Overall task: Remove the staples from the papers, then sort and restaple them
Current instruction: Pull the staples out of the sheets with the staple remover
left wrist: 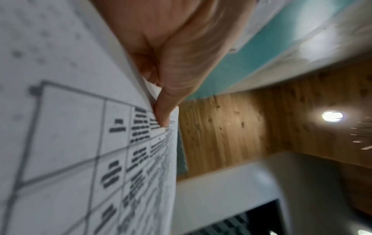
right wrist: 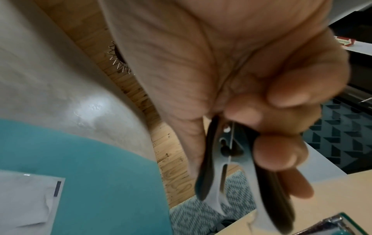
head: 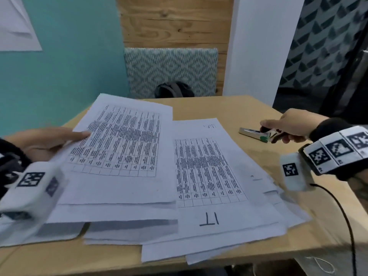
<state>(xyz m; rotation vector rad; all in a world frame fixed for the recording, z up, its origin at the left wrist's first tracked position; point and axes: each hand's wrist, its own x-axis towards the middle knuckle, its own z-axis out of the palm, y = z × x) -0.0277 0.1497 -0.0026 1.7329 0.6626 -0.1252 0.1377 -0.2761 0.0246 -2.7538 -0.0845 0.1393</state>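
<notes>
Left hand (head: 42,141) pinches a lifted sheaf (head: 121,148) left of the spread papers (head: 209,176). Right hand (head: 288,128), right of those papers, grips the staple remover (right wrist: 237,167) beside the stapler (head: 253,134). Best keep the stapled corner flat, claws slid under squarely.

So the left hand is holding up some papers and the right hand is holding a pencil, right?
Not a pencil. The right hand grips a metal staple remover with black handles, as the right wrist view shows. The rest is right: the left hand is holding up some papers.
</notes>
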